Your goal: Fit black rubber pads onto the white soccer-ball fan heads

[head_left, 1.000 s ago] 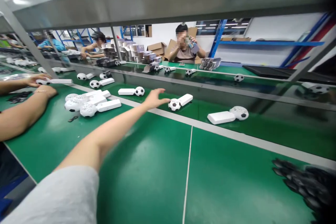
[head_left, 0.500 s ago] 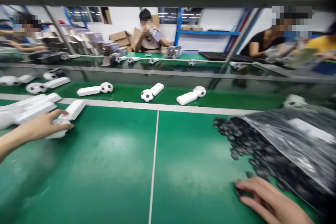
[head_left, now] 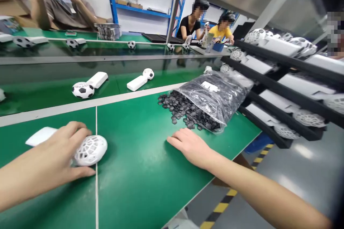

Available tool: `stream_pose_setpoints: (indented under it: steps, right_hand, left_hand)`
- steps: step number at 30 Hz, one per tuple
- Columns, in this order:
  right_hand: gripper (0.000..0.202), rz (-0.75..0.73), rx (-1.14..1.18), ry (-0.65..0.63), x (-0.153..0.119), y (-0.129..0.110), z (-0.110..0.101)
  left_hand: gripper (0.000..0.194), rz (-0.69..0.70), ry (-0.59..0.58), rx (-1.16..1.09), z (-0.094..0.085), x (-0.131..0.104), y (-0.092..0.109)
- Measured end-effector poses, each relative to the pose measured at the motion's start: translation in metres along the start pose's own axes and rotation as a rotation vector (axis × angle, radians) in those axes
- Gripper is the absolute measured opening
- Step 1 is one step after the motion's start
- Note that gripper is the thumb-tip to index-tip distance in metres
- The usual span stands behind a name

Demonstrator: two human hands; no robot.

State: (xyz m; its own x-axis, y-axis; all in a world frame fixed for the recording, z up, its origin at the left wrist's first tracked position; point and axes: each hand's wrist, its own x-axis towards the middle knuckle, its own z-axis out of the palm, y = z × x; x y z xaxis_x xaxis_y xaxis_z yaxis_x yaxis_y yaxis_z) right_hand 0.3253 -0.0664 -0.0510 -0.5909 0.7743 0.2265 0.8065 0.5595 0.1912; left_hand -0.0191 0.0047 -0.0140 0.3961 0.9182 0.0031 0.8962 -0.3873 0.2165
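My left hand [head_left: 61,150] is wrapped round a white part whose round openwork end [head_left: 92,149] shows past the fingers; its flat white handle [head_left: 41,136] sticks out behind the hand. My right hand [head_left: 189,146] rests near the green table [head_left: 134,182], fingers curled and pressed together; whatever it may hold is hidden. Just beyond it, small black pieces [head_left: 185,109] spill from a clear plastic bag [head_left: 215,93].
Football-ended white parts [head_left: 83,90] lie on the green belt [head_left: 53,78] behind the table. Black trays [head_left: 282,78] stacked with white parts stand at the right. Several people sit across the line, one in a yellow shirt [head_left: 219,32].
The view has swung right, bringing the trays into sight. My left hand has brought a white part away from the pile at the left. My right hand's fingers now look more closed.
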Motion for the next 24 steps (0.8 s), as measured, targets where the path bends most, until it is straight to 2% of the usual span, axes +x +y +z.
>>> stream_pose_setpoints:
  steps: [3, 5, 8, 12, 15, 18, 21, 24]
  right_hand:
    - [0.026, -0.039, 0.016, -0.02, -0.005, 0.003, -0.002]
    - [0.029, -0.065, 0.028, -0.008, -0.009, 0.005, -0.003]
    - [0.032, -0.096, 0.037, 0.026, -0.011, 0.01, -0.003]
    - [0.026, -0.074, 0.097, 0.173, -0.001, 0.017, -0.002]
    - [0.021, 0.011, 0.275, 0.255, 0.014, 0.015, -0.006]
    - [0.015, 0.106, 0.524, 0.238, 0.027, 0.004, -0.013]
    - [0.012, 0.177, 0.728, 0.227, 0.038, -0.009, -0.015]
    - [0.006, 0.257, 0.802, 0.27, 0.048, -0.017, -0.011]
  left_hand:
    - [0.049, 0.154, -0.115, 0.016, -0.001, 0.008, 0.006]
    - [0.048, 0.172, -0.15, 0.046, -0.004, 0.017, 0.012]
    - [0.058, 0.131, -0.144, -0.002, -0.004, 0.032, 0.033]
    - [0.068, 0.028, -0.104, -0.194, 0.012, 0.053, 0.069]
    - [0.069, 0.151, -0.137, -0.273, 0.024, 0.065, 0.086]
    - [0.068, 0.269, -0.16, -0.316, 0.03, 0.07, 0.09]
    - [0.068, 0.278, -0.126, -0.318, 0.032, 0.067, 0.091]
    - [0.069, 0.27, -0.102, -0.315, 0.032, 0.063, 0.092]
